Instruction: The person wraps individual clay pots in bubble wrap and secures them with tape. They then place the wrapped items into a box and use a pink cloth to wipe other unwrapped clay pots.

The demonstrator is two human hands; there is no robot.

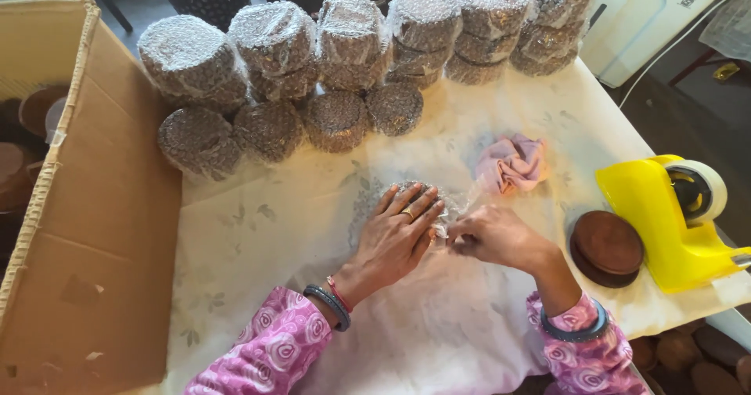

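My left hand [399, 235] lies flat, fingers together, on a round item wrapped in bubble wrap [375, 199] in the middle of the table. My right hand [491, 235] is beside it, fingers pinched on the loose edge of the clear bubble wrap [461, 203]. The item under the wrap is mostly hidden by my left hand. Both sleeves are pink with a flower pattern.
Several bubble-wrapped round bundles [344, 66] are stacked along the far side of the table. A pink cloth [512, 163] lies past my right hand. Two brown wooden discs [606, 246] and a yellow tape dispenser [673, 219] sit right. An open cardboard box [94, 199] stands left.
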